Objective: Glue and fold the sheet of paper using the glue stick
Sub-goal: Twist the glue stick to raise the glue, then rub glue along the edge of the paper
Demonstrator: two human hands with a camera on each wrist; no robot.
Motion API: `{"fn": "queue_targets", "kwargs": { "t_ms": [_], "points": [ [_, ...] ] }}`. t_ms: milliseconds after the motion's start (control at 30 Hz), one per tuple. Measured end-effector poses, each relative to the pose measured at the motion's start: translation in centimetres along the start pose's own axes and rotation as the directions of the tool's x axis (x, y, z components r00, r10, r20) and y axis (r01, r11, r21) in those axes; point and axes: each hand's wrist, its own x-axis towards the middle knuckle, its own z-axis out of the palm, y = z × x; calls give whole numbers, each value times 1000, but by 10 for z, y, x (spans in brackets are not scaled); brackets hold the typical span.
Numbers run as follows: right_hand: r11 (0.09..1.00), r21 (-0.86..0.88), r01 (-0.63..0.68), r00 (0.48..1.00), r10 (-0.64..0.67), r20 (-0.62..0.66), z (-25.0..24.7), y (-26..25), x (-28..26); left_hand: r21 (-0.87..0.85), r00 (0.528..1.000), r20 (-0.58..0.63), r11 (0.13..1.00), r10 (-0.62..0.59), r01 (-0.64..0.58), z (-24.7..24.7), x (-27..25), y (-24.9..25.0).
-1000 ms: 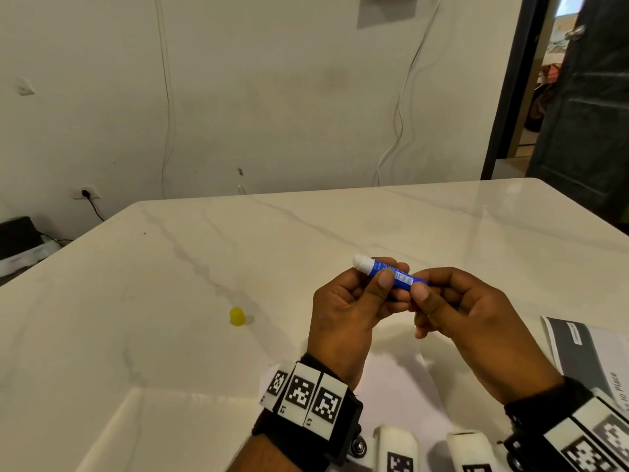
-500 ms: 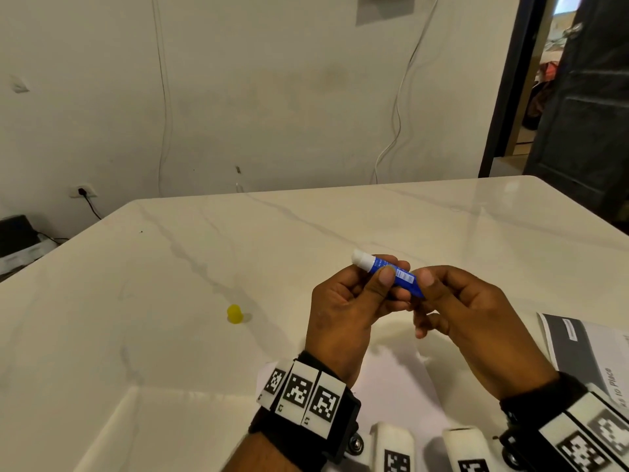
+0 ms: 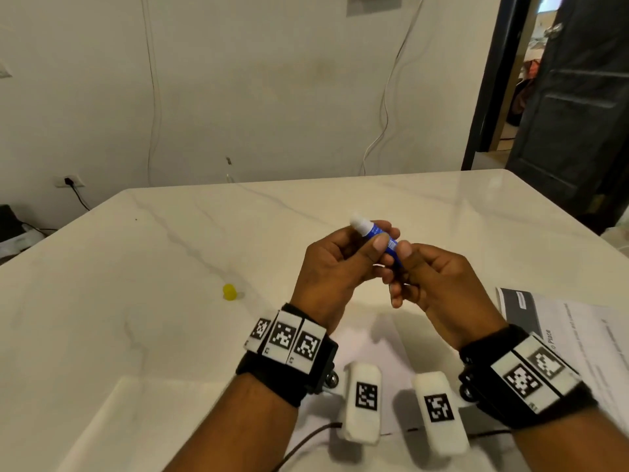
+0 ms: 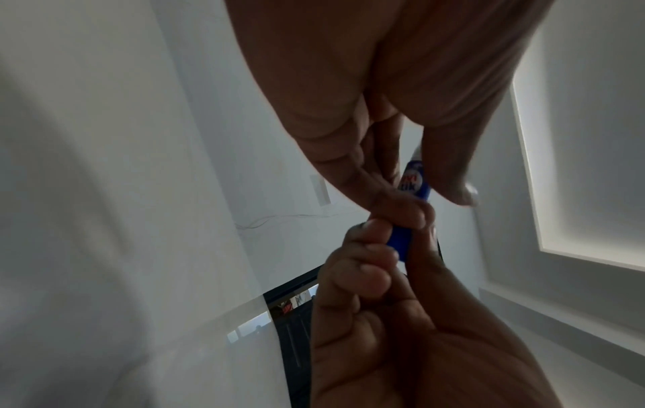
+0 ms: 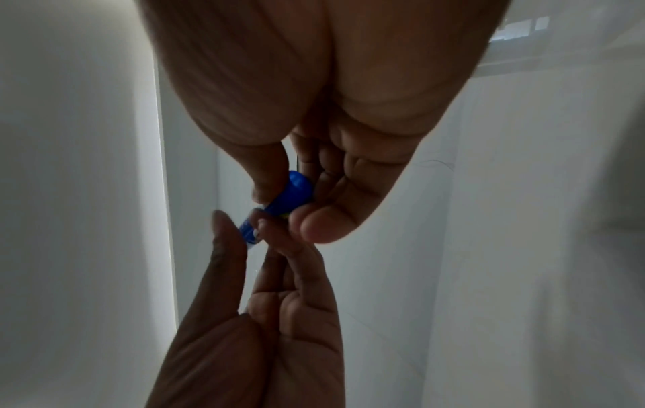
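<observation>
A blue glue stick (image 3: 376, 233) with its white glue end bare is held above the table between both hands. My left hand (image 3: 335, 264) pinches its upper barrel (image 4: 413, 180) with thumb and fingers. My right hand (image 3: 425, 277) grips the blue base (image 5: 291, 194) with thumb and fingertips. The stick's yellow cap (image 3: 229, 291) lies on the table to the left. A white sheet of paper (image 3: 371, 338) lies on the table under my wrists, mostly hidden by them.
The white marble table (image 3: 340, 206) stretches ahead to the wall. A printed booklet (image 3: 558, 328) lies at the right edge. Cables hang down the wall, and a dark door (image 3: 575, 97) stands open at the far right.
The glue stick has tilted more upright and risen a little. My hands have closed in on each other around it. The cap has not moved.
</observation>
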Motion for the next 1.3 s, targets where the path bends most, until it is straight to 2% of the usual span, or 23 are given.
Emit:
{"fn": "queue_targets", "kwargs": {
  "t_ms": [67, 200, 333, 433, 500, 567, 633, 667, 733, 833, 933, 1000, 1100, 1200, 1300],
  "points": [
    [998, 56, 12, 1000, -12, -1, 3, -12, -3, 35, 999, 46, 999, 7, -9, 4, -2, 15],
    [999, 42, 30, 998, -28, -50, 3, -41, -17, 96, 996, 91, 995, 2, -11, 6, -12, 41],
    [997, 54, -47, 997, 51, -58, 6, -47, -57, 107, 999, -5, 993, 45, -44, -6, -33, 72],
    [985, -105, -140, 990, 137, -38, 16, -30, -104, 234, 997, -66, 972, 44, -27, -30, -58, 90],
    [916, -362, -170, 983, 182, -2, 23, -20, -130, 415, 999, -41, 910, 12, 6, -51, -78, 93],
    [795, -585, -163, 976, 217, 23, 29, -14, -146, 663, 998, 19, 748, -53, 28, -72, -101, 89],
    [714, -679, -168, 967, 255, 28, 36, -11, -154, 862, 988, 49, 505, -146, 32, -92, -125, 80],
    [695, -699, -168, 961, 273, 40, 39, -10, -155, 908, 981, 51, 419, -186, 32, -100, -134, 75],
    [662, -732, -162, 948, 310, 71, 40, -4, -158, 945, 967, 52, 325, -250, 33, -114, -151, 63],
    [612, -778, -140, 939, 330, 91, 35, 1, -165, 967, 949, 93, 256, -302, -14, -127, -169, 48],
    [627, -768, -129, 937, 331, 113, 22, -5, -173, 976, 938, 167, 186, -304, -113, -126, -176, 45],
    [645, -755, -120, 931, 338, 140, 13, -11, -177, 974, 924, 196, 177, -327, -144, -121, -179, 44],
    [645, -755, -121, 920, 358, 159, 0, -14, -182, 964, 877, 245, 199, -413, -176, -107, -184, 36],
    [639, -766, -66, 950, 275, 147, -4, -12, -182, 970, 845, 226, 189, -486, -151, -99, -188, 27],
    [629, -777, -30, 987, 142, 76, 0, -9, -185, 981, 865, 183, 141, -467, -131, -101, -189, 20]
  ]
}}
